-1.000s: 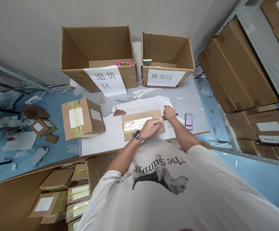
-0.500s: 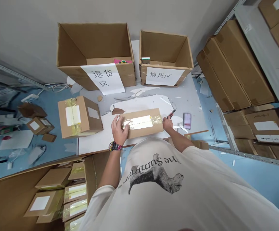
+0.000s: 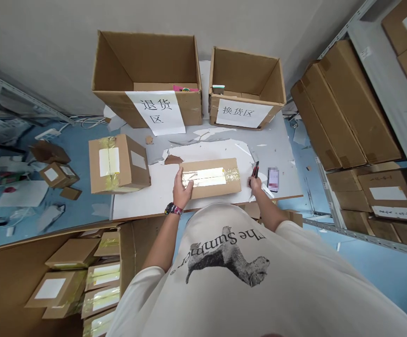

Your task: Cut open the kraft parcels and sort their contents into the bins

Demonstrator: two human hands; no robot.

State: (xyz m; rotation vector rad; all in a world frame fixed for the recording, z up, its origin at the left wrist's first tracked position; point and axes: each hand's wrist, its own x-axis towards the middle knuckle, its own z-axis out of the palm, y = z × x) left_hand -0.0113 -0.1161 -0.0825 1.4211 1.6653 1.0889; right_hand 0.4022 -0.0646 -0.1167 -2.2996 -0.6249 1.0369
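Observation:
A flat cardboard box (image 3: 210, 178) lies on the white table top (image 3: 147, 208), with shiny clear tape running lengthwise across its top. My left hand (image 3: 182, 188) rests on the box's left end, fingers spread, a watch on the wrist. My right hand (image 3: 255, 185) is just right of the box and apart from it, gripping a red and black box cutter (image 3: 255, 171) with the tip pointing down. A phone (image 3: 273, 179) lies further right, its screen blurred.
A taped cardboard box (image 3: 119, 164) stands left on the table. Behind are two open cartons (image 3: 147, 65) (image 3: 247, 79) with paper signs. Stacked cartons fill metal shelves (image 3: 375, 47) on the right. A low carton (image 3: 59, 281) of small taped boxes sits bottom left.
My left hand has moved from the middle of the box to its left end. My right hand has shifted right, away from the box, with the cutter more upright.

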